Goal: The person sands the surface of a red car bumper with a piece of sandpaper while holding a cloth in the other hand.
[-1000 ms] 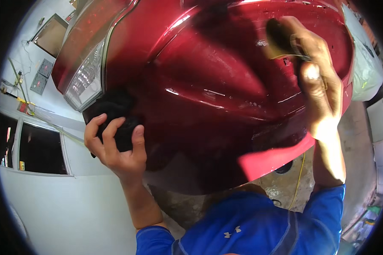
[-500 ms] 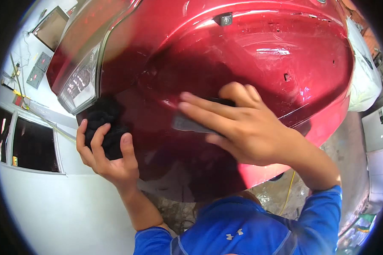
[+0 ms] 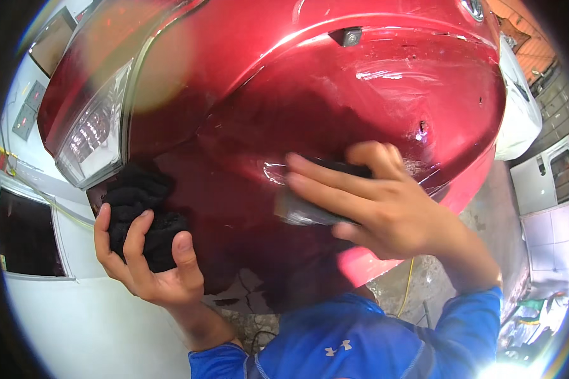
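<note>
A glossy red car body panel [image 3: 253,120] fills the middle of the view. My left hand [image 3: 148,259] is at its left lower edge, fingers curled round a bunched black cloth [image 3: 142,196] below the clear-lensed car light [image 3: 98,139]. Against the panel, my right hand [image 3: 385,205] presses a flat dark grey rectangular pad [image 3: 306,211], its fingers laid across the top. That hand is slightly blurred. The pad's underside is hidden, so I cannot tell whether it is a sanding pad.
A small black camera [image 3: 349,36] sticks out of the panel's upper ridge. Small holes [image 3: 423,126] show at right. White covering [image 3: 518,120] hangs beyond the panel's right edge. A white wall with a dark window [image 3: 31,234] stands at left; a yellow cord [image 3: 409,284] lies on the floor.
The view has shifted and turned a little. My right hand and the pad now appear lower and further right. My left hand appears lower and further left, with the cloth still in it.
</note>
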A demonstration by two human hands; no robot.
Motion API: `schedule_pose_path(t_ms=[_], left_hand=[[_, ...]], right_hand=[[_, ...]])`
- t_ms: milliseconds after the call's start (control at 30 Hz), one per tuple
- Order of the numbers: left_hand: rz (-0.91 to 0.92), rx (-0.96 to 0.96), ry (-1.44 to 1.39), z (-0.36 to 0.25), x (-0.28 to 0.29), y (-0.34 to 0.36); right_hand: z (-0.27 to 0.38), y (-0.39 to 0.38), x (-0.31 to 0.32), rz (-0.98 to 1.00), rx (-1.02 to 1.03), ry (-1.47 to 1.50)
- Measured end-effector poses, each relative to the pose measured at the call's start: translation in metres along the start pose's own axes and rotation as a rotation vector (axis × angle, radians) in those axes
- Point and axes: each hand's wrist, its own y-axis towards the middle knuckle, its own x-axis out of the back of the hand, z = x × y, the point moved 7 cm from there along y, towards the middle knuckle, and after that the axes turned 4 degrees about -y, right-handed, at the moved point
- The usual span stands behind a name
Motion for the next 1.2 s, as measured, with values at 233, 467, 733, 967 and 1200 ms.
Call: schedule_pose_path(t_ms=[233,467,733,967,1200], left_hand=[[0.033,-0.033,0.07,-0.004,0.002,0.002],[-0.001,-0.021,0.052,-0.003,0.008,0.003],[-0.022,-0.003,0.004,-0.005,0.001,0.002],[-0.031,-0.003,0.047,-0.008,0.003,0.002],[-0.023,-0.027,0.084,-0.005,0.009,-0.001]], right_hand=[[-0.007,-0.024,-0.001,0.007,0.035,0.041],[-0.025,-0.084,-0.005,0.078,-0.044,0.007],[-0.001,0.003,0.014,-0.314,0.049,0.136],[-0.016,-0.072,-0.013,-0.127,-0.096,-0.007],[-0.007,-0.039,-0.013,-0.134,-0.028,0.072]])
